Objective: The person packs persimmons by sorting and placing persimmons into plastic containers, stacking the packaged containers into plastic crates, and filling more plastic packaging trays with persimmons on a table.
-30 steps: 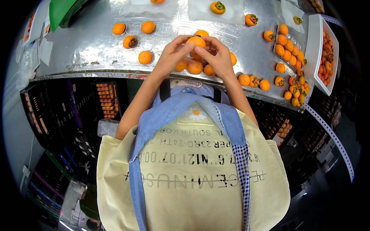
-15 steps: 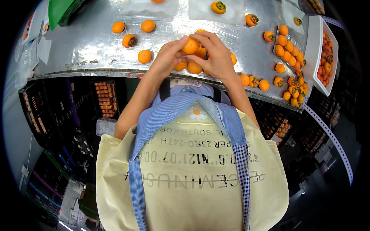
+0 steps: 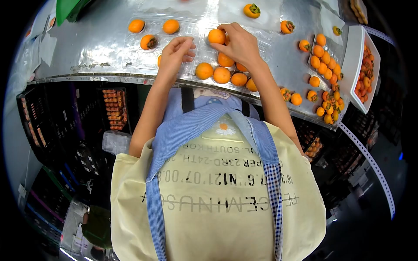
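My right hand (image 3: 241, 45) has its fingers and thumb round an orange persimmon (image 3: 217, 36) at the far left part of a clear plastic tray (image 3: 198, 56). Several more persimmons (image 3: 222, 75) sit in that tray, stem side hidden, and my right hand covers part of them. Off to the left, my left hand (image 3: 177, 53) is empty, its fingers loosely bent and apart. It hovers over a second clear tray (image 3: 130, 58), hiding most of one persimmon (image 3: 159, 61). Farther left in that tray lies a persimmon with its dark stem end showing (image 3: 149, 42).
Loose persimmons (image 3: 296, 99) and a filled tray (image 3: 322, 61) lie to the right on the metal table (image 3: 96, 48). A white bin (image 3: 353, 65) of small reddish fruit stands at the right edge. A green container (image 3: 69, 8) is far left. Crates (image 3: 115, 108) sit below the table.
The persimmon that was between both hands is now at the tray's far left in my right hand. My left hand has let go and moved left. The view has shifted slightly.
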`<state>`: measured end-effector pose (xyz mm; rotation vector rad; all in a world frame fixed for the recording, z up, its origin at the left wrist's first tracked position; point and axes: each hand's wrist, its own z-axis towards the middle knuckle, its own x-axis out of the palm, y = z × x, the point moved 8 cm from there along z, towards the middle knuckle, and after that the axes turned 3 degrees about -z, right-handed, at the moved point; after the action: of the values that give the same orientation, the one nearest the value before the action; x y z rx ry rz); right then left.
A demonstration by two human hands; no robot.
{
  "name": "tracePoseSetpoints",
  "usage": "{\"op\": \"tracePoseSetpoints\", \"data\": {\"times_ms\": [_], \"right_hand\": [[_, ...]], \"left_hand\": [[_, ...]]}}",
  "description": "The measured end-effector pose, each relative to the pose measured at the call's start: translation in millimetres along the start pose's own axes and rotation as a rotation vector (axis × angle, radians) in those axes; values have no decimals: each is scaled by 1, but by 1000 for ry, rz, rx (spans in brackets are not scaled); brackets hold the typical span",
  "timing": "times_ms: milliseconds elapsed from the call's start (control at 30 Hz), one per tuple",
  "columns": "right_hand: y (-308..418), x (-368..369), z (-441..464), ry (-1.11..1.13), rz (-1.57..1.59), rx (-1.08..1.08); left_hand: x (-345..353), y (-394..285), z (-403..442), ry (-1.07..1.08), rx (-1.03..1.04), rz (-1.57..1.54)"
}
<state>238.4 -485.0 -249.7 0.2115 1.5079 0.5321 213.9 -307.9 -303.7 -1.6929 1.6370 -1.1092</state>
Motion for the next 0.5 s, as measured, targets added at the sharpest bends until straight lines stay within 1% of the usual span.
{"op": "tracePoseSetpoints", "data": {"times_ms": [167,267,367,500], "right_hand": [[11,15,12,44,-128,-63],[11,17,14,9,-143,-95],[12,20,16,98,-199,-76],[15,20,18,124,-237,-99]], "left_hand": [[-15,9,-8,1,20,8],[-14,13,-12,14,72,18],[-8,14,-15,52,65,66],[-3,17,-15,58,76,61]]}}
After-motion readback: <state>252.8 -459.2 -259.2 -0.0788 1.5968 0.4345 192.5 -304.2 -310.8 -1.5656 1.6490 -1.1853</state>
